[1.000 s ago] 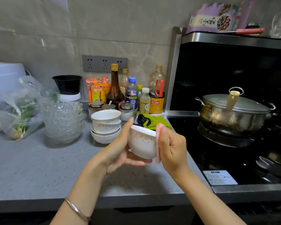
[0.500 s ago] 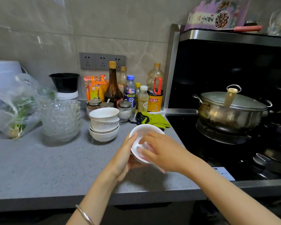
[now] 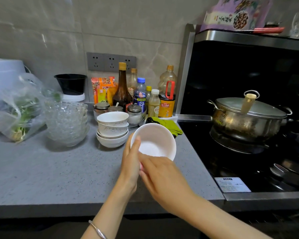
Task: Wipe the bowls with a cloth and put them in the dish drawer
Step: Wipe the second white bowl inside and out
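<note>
- Right hand (image 3: 164, 176) has slid out of the round white ceramic bowl (image 3: 155, 144) to its near rim, seemingly pinching a mostly hidden pink cloth (image 3: 141, 167).
- Left hand (image 3: 130, 163) grips the bowl's left rim, over the grey speckled bench (image 3: 50, 169).

Right hand (image 3: 164, 176) now outside bowl (image 3: 154, 140)

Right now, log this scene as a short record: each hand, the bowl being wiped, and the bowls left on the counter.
Left hand: grips the white bowl at its left rim, thumb over the rim
Right hand: against the bowl's near outer side, a pink sliver of cloth at its fingers
Bowl: held over the counter, mouth toward the camera
Waiting: stack of speckled bowls; stack of glass bowls
</note>
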Tool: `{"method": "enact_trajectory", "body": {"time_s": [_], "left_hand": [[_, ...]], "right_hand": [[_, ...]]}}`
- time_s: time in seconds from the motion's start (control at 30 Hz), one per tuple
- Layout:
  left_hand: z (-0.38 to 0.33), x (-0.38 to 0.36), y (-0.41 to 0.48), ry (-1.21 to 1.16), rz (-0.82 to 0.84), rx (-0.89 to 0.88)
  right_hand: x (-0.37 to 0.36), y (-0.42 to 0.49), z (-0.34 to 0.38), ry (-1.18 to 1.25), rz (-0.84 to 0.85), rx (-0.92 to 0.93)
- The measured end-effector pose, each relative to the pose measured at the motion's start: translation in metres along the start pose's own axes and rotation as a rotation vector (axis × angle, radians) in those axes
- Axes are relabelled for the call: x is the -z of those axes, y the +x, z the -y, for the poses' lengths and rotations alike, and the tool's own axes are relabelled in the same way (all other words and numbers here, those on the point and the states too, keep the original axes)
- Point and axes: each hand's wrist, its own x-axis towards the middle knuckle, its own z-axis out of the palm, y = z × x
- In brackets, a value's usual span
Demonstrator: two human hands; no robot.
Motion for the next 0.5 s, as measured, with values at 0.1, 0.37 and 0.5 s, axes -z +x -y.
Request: {"method": "enact_trajectory", "body": {"time_s": [0.1, 0.37, 0.5], "left_hand": [[-0.007, 0.008, 0.000, 0.036, 0.049, -0.054], [0.000, 0.001, -0.009, -0.093, 0.052, -0.033], [-0.009, 0.003, -0.005, -0.013, 0.015, -0.046]], "right_hand": [[-0.006, -0.003, -0.014, -0.118, -0.126, 0.093], [-0.011, 0.004, -0.021, -0.262, -0.334, 0.098], [-0.021, 0.004, -0.023, -0.199, -0.363, 0.151]]}}
